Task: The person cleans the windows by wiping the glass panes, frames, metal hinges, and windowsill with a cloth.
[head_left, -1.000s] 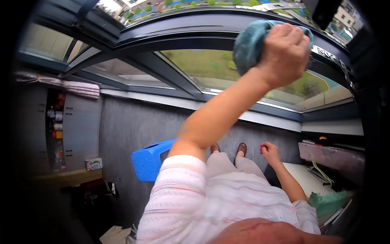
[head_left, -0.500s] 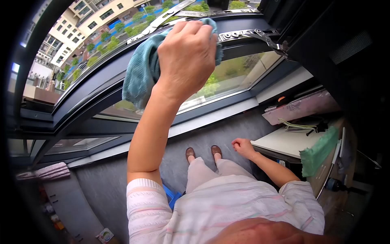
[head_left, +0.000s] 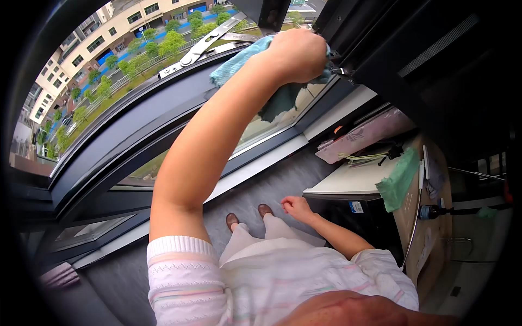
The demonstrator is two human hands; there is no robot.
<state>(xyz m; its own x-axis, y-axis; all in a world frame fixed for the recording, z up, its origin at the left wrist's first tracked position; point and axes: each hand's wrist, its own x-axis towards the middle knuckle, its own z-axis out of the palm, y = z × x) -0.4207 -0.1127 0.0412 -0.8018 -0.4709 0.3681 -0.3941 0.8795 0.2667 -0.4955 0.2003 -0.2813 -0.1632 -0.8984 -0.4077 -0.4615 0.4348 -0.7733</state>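
My left hand (head_left: 302,54) is closed on a teal cloth (head_left: 237,64), pressed against the dark window frame (head_left: 128,119) near its right corner. Part of the cloth hangs below the hand in front of the glass, and the fingertips are hidden behind the hand. A metal hinge arm (head_left: 202,46) lies beyond the cloth at the upper left. Low beside my body, my right hand (head_left: 297,208) has its fingers loosely curled, with nothing visible in them, near the edge of a white board (head_left: 348,179).
To the right, a green cloth (head_left: 399,179) hangs over a wooden surface's edge, with a dark bottle (head_left: 432,212) beyond. A pink patterned item (head_left: 367,136) lies behind the white board. The white sill (head_left: 255,165) runs below the window. Trees and a building show outside.
The view has swung to the right. My left hand has moved with the cloth along the frame to the corner by the hinge. My right hand stays low, and the blue stool has left view.
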